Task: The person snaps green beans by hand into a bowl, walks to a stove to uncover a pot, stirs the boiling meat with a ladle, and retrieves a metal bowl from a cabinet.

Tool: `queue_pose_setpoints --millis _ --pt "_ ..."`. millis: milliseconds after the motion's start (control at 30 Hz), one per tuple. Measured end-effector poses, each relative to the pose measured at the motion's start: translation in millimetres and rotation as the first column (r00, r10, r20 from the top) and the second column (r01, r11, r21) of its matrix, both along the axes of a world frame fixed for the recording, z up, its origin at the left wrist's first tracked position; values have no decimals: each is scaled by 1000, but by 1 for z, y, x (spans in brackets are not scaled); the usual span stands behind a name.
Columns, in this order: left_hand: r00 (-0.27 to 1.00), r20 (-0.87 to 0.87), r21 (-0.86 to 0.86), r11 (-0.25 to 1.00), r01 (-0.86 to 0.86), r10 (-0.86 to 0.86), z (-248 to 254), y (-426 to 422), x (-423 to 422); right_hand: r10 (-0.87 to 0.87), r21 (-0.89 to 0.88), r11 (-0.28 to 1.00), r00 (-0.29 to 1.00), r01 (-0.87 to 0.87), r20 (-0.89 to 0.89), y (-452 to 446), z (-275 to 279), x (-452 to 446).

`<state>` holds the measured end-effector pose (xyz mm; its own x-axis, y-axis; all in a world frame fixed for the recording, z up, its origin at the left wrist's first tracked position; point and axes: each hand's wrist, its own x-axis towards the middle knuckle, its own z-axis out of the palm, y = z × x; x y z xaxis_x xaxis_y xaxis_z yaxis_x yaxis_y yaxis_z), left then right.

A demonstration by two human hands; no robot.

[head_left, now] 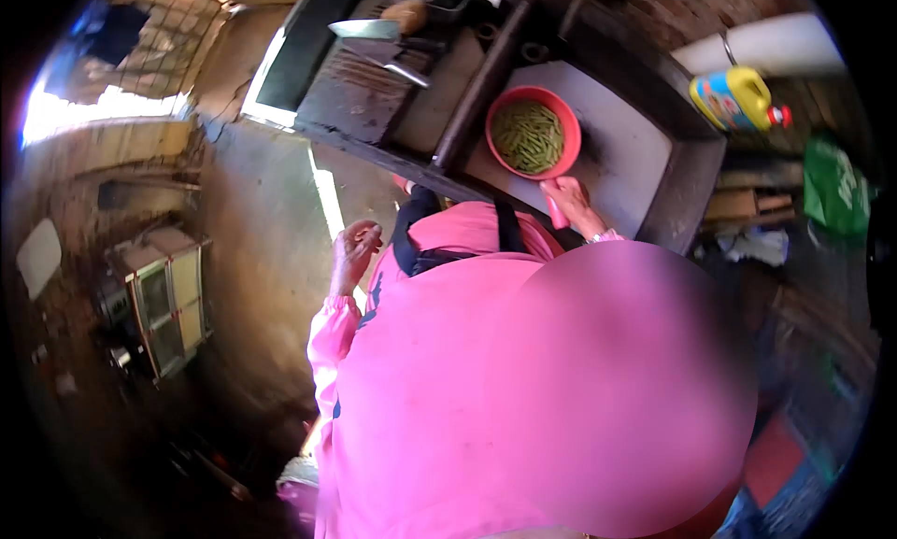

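A red plastic dipper (571, 139) full of cut green beans (529, 135) sits over a pale slab (635, 142) in the dark-framed counter. My right hand (572, 205) is closed around the dipper's pink handle (555, 207). Off to the left, my left hand (355, 249) hangs beside my pink apron over the floor. Its fingers are loosely bent and a little apart, with nothing in them. Both sleeves are pink.
On the counter's left part lie a broad-bladed knife (366, 29) and a brown roundish thing (405, 16). A yellow jug (736, 100) with a red cap stands right, near a green bag (834, 186). A small cabinet (170, 305) is at far left.
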<state>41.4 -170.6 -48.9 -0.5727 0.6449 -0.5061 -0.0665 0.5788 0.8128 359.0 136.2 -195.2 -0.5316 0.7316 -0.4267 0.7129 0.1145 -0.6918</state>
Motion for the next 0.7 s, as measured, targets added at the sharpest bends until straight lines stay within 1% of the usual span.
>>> queue_pose_setpoints --millis 33,67,100,167,267,367,467,500,533,567,600,633,667,700 --pt "1000 -9 -9 1000 5 -5 -7 -7 -2 8 -61 998 997 -13 -78 4 -3 4" --pt "1000 -18 -19 1000 9 -9 -13 -15 -3 15 -45 999 999 -17 -37 10 2 4" --pt "1000 3 -9 1000 -24 24 -12 -20 -2 16 -25 1000 1000 -15 6 15 8 5" --pt "996 -21 -15 996 -89 88 -31 -39 -1 32 202 977 989 -62 147 18 20 9" --pt "990 -33 -52 989 -137 136 -48 -67 2 1 398 916 991 -55 135 13 56 -3" --pt "983 -43 -121 975 -185 181 -57 -90 12 94 431 895 994 -111 61 11 83 -20" --pt "981 -23 -198 961 -191 190 -58 -99 18 101 285 957 982 -51 -162 -5 67 -46" --pt "965 25 -165 953 -255 262 -68 -103 21 213 211 959 972 -189 -99 -12 95 -62" --pt "943 40 -83 941 -328 332 -71 -105 28 342 132 934 938 -332 -61 -20 123 -79" --pt "929 74 -36 932 -361 363 -78 -110 31 381 174 915 921 -364 -78 -25 110 -86" --pt "923 96 -87 926 -366 374 -82 -110 31 420 217 894 903 -393 -94 -30 100 -94" --pt "929 46 -38 930 -365 366 -74 -109 34 458 261 870 883 -419 -108 -35 87 -101" --pt "925 24 -101 921 -375 380 -72 -106 37 537 231 826 843 -514 -42 -28 60 -96" --pt "941 -111 -139 932 -334 321 -79 -107 39 534 169 824 841 -540 85 -35 92 -106"
